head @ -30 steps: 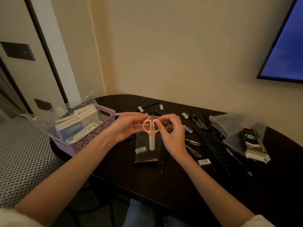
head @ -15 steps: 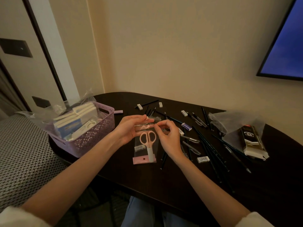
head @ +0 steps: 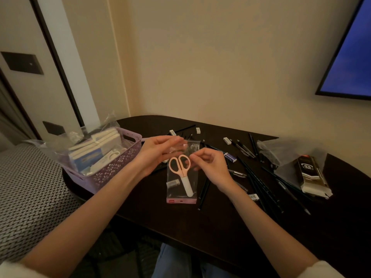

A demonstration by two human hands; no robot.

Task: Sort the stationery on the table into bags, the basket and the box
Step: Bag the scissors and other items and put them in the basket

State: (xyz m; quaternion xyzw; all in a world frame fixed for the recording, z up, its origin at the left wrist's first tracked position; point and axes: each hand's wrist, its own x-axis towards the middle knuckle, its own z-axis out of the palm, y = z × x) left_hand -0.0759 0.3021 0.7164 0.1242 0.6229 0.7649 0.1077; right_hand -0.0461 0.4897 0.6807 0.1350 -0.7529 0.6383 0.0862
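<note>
A small clear bag [head: 181, 185] with a pink bottom strip hangs upright above the dark table [head: 200, 221]. Inside it sit pink-handled scissors [head: 181, 173] with a white blade cap and a small white eraser [head: 173, 184]. My left hand [head: 158, 153] holds the bag's top edge at the left, and my right hand [head: 208, 165] pinches that top edge at the right. A purple basket [head: 112, 167] at the left holds white boxes, a blue pack and another pair of scissors.
Black pencils and pens [head: 259, 181] lie scattered across the table's right half among several white erasers [head: 227, 140] and a purple one [head: 230, 157]. A black lead-refill box [head: 311, 175] rests on crumpled clear bags [head: 281, 151] at far right. More plastic bags [head: 66, 141] sit behind the basket.
The scissors have slid from my fingers down into the clear bag. Both hands have shifted to the bag's top edge and lifted it slightly.
</note>
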